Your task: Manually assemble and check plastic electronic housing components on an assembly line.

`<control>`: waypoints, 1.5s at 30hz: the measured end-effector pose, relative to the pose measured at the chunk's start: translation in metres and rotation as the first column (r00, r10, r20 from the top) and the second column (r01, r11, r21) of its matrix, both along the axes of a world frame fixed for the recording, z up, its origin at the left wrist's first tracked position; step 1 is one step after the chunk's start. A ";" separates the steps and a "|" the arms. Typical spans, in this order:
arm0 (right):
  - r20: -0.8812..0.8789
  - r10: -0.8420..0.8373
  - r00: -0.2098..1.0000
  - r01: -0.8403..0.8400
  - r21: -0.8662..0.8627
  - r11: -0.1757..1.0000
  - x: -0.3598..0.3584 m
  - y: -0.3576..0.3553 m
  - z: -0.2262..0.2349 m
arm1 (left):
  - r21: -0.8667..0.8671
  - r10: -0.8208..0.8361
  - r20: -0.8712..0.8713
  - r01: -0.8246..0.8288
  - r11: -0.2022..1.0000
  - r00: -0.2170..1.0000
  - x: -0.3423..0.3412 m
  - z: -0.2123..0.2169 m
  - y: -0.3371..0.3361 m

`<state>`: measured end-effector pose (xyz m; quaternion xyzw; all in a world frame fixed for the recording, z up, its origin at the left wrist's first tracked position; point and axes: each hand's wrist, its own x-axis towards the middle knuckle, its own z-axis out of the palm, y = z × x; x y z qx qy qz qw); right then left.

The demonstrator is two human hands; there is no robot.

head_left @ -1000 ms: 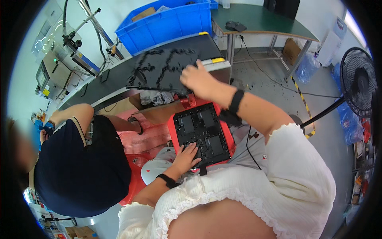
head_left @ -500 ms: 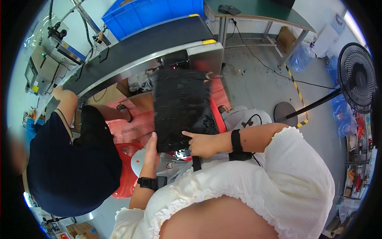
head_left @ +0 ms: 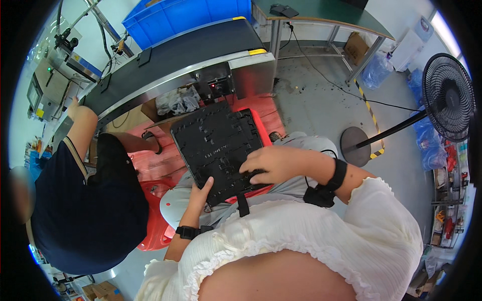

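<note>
A black moulded plastic tray (head_left: 221, 143) with many small pockets lies on my lap over a red tray (head_left: 260, 123) whose edge shows at its right side. My left hand (head_left: 202, 192) grips the black tray's near left corner, thumb on top. My right hand (head_left: 268, 164) rests palm down on the tray's near right part, fingers spread over the pockets. Both wrists carry black bands. What lies under my right palm is hidden.
A co-worker in a dark top (head_left: 85, 200) sits close on my left, one arm raised to the conveyor belt (head_left: 175, 55). A blue crate (head_left: 186, 15) stands behind the belt. A standing fan (head_left: 447, 98) is on the right, with a green table (head_left: 321, 15) beyond.
The black tray, held up on edge half a second ago, now lies flat on my lap. My right hand has come from its side onto its top; my left stays at the near corner.
</note>
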<state>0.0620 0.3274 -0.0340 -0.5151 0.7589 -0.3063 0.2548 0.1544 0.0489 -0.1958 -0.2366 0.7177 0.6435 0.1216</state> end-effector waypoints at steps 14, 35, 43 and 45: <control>-0.079 -0.313 0.947 0.267 -0.350 0.898 -0.024 0.038 0.097 | -0.730 -0.242 0.214 0.320 0.604 0.946 -0.036 -0.019 0.010; 0.192 -0.345 0.919 0.395 -0.478 0.784 -0.159 -0.015 0.177 | -0.515 -0.542 0.485 0.725 0.458 0.686 -0.064 -0.004 0.011; -0.504 -0.669 0.546 0.835 0.263 0.484 -0.389 -0.080 0.065 | -0.386 -0.642 0.602 0.877 0.287 0.475 -0.092 0.079 0.004; -0.523 -0.659 0.541 0.837 0.258 0.482 -0.394 -0.074 0.060 | -0.152 -0.648 0.664 0.916 0.371 0.373 -0.140 0.127 -0.022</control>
